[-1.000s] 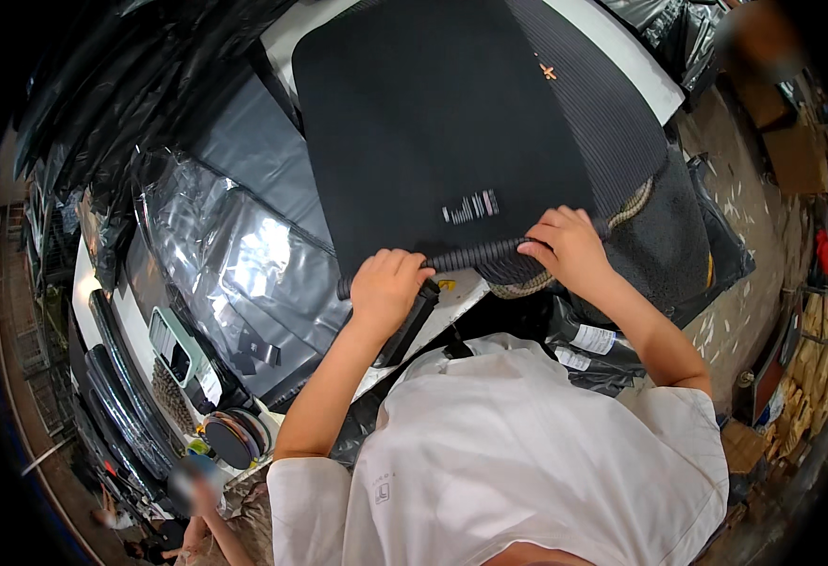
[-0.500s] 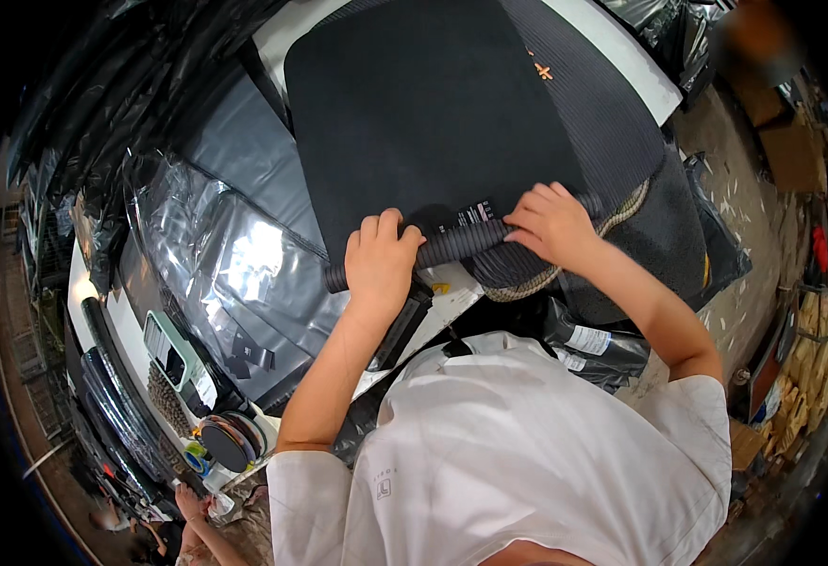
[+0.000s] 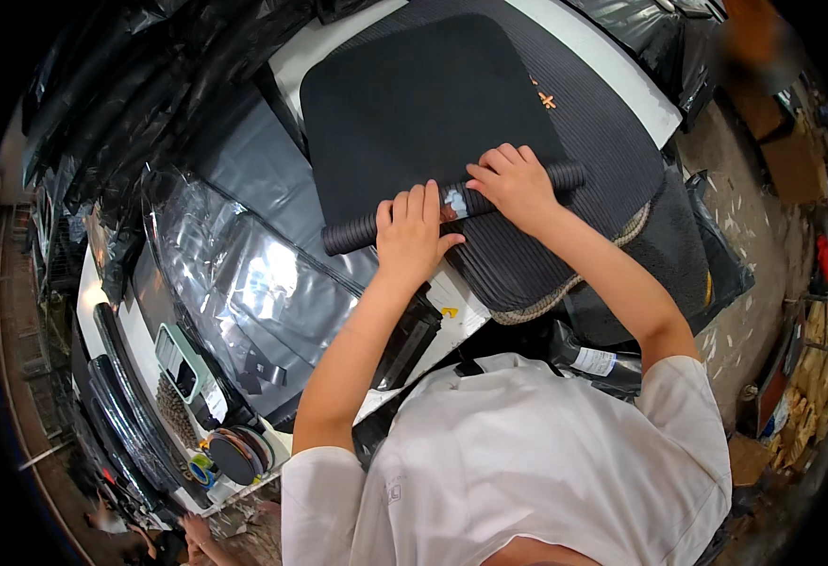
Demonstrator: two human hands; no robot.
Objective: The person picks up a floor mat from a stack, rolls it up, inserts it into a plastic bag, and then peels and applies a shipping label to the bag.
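Note:
A black mat [image 3: 423,104] lies flat on a white table [image 3: 612,80], its near edge wound into a tight roll [image 3: 348,234]. My left hand [image 3: 412,234] presses down on the left part of the roll, fingers curled over it. My right hand [image 3: 513,184] grips the roll further right, fingers spread over the top. A small label shows on the roll between the two hands. Under the black mat lies a larger ribbed grey mat [image 3: 612,151] with a rope-like border.
Clear plastic bags holding dark sheets [image 3: 244,283] lie stacked to the left. A tape dispenser and rolls [image 3: 230,453] sit at the lower left. Black plastic wrap [image 3: 102,104] fills the far left. Another person's hand [image 3: 197,533] shows at the bottom. Debris-strewn floor [image 3: 753,245] lies right.
The roll has grown thicker and travelled away from me across the black mat; both hands moved forward with it, and less flat mat shows beyond them.

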